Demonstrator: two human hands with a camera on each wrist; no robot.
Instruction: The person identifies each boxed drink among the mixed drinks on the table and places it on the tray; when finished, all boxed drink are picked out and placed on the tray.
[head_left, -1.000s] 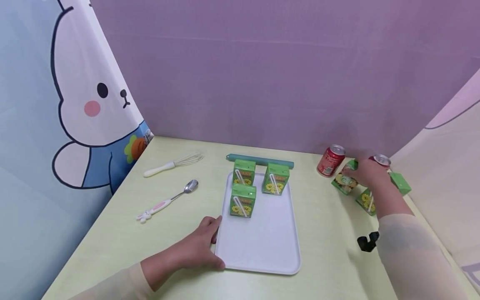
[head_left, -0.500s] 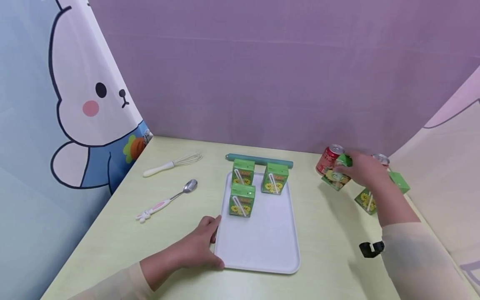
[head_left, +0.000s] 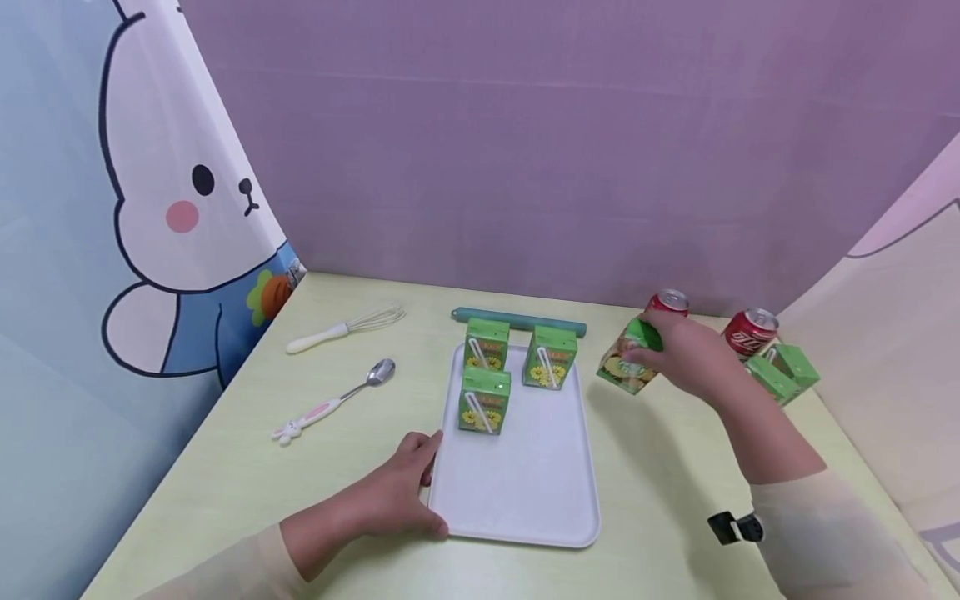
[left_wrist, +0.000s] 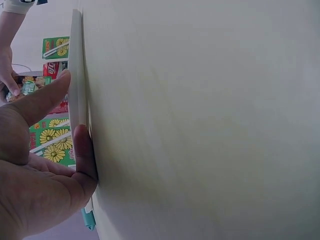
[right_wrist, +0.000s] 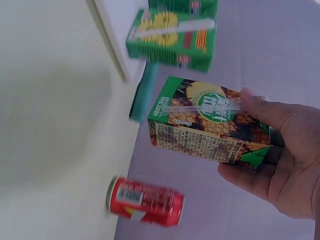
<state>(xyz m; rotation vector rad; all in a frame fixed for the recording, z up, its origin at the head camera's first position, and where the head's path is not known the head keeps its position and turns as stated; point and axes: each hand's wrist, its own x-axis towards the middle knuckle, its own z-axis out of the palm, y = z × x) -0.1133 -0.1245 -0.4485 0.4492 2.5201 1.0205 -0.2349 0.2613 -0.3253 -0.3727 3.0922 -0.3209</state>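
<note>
While the pineapple drink box (head_left: 624,372) hangs right of centre in the head view, its long axis slants down-left from the pinching right hand (head_left: 686,354) — toward the tray (head_left: 525,492), its lower-left edge gripped by the left hand (head_left: 397,492).

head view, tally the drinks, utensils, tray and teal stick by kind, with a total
Green drink cartons: 6
Red cans: 2
White tray: 1
Whisk: 1
Spoon: 1
Teal stick: 1
Total: 12
</note>
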